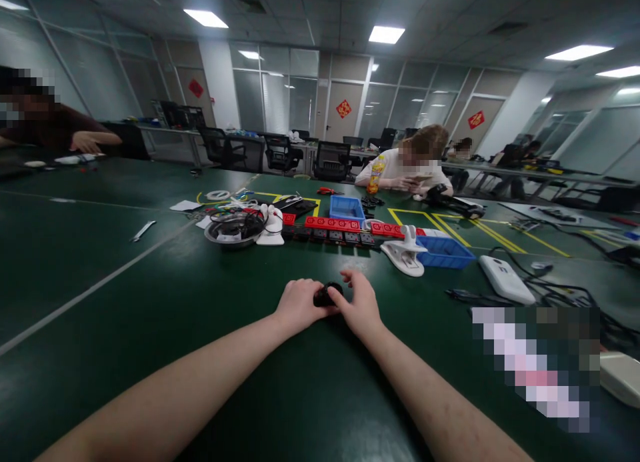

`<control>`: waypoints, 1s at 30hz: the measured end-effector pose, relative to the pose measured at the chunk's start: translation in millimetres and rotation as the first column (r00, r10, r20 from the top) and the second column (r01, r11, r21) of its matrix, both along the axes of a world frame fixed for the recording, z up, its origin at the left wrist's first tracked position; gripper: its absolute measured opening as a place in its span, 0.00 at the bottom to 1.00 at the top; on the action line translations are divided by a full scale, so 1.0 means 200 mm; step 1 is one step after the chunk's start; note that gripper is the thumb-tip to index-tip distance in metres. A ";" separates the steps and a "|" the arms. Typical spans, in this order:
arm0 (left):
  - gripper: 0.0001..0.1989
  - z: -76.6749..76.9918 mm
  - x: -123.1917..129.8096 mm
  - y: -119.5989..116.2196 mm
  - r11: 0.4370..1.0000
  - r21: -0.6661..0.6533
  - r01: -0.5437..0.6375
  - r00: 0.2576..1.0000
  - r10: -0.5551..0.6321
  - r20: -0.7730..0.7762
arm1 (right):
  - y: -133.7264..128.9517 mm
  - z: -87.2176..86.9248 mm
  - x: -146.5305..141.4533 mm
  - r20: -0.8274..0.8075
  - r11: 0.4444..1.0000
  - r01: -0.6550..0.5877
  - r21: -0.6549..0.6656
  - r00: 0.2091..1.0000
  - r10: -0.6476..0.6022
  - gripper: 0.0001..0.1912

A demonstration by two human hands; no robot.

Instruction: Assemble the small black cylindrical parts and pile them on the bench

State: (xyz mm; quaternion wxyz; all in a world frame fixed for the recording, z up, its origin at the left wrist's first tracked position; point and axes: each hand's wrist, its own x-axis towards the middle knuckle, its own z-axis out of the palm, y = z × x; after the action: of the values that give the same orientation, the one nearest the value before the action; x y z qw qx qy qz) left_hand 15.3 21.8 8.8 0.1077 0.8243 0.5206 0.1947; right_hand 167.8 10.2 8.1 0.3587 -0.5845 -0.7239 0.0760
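Observation:
In the head view, a small black cylindrical object (pixel 327 294) sits between my hands, low over the green table; its exact kind I cannot make out. My left hand (pixel 299 305) is closed round its left side, knuckles up. On the other side, my right hand (pixel 361 307) has its thumb against the object, while its fingers are raised and spread apart from it. The undersides of both hands are hidden. Beyond them lies a long red and black power strip (pixel 340 230), with a white clip-like stand (pixel 406 254) near its right end.
A round metal tray (pixel 213 235) holds cables. Blue bins (pixel 447 252) stand beyond the strip. At right are a white box-shaped device (pixel 506 279) and tangled black cables. A wrench (pixel 143 231) lies left. A person (pixel 400 169) sits opposite, near an orange bottle (pixel 376 174).

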 end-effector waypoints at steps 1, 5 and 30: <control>0.19 0.00 0.00 0.00 1.000 0.005 -0.008 1.000 0.008 0.003 | 0.00 -0.02 -0.01 -0.008 1.000 0.002 0.016 1.000 -0.002 0.21; 0.19 -0.01 0.00 0.00 1.000 0.012 -0.020 1.000 0.020 -0.005 | 0.01 -0.04 -0.04 -0.028 0.999 -0.004 0.053 1.000 0.006 0.14; 0.15 -0.01 -0.07 0.07 0.952 -0.077 0.297 0.952 -0.301 -0.052 | 0.00 -0.01 -0.01 -0.207 0.912 -0.404 0.067 0.889 0.408 0.12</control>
State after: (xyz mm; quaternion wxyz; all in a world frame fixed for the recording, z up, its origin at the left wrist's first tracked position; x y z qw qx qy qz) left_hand 1.9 36.6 6.5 0.1475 0.8953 0.3992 0.1319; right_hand 166.6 10.4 5.6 0.4180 -0.4045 -0.7873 0.2044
